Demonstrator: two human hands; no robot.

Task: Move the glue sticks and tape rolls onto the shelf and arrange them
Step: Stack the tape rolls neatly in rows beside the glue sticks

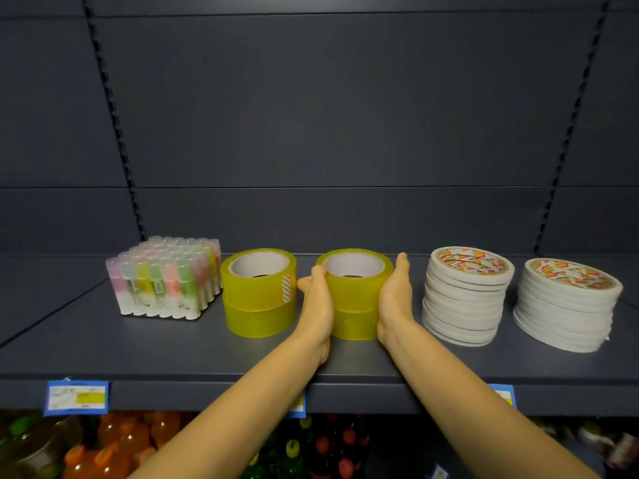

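Note:
On the dark grey shelf (173, 350) stands a block of pastel glue sticks (166, 281) at the left. Beside it is a stack of two yellow tape rolls (259, 295). A second stack of two yellow tape rolls (354, 299) stands in the middle, between my hands. My left hand (316, 305) presses flat against its left side with fingers straight. My right hand (394, 295) presses flat against its right side. Two stacks of thin white tape rolls (465, 299) (567, 305) stand to the right.
The shelf's dark back panel (328, 115) rises behind the goods, with slotted uprights at both sides. Blue price labels (77, 397) hang on the shelf's front edge. Coloured drink bottles (114, 444) fill the level below.

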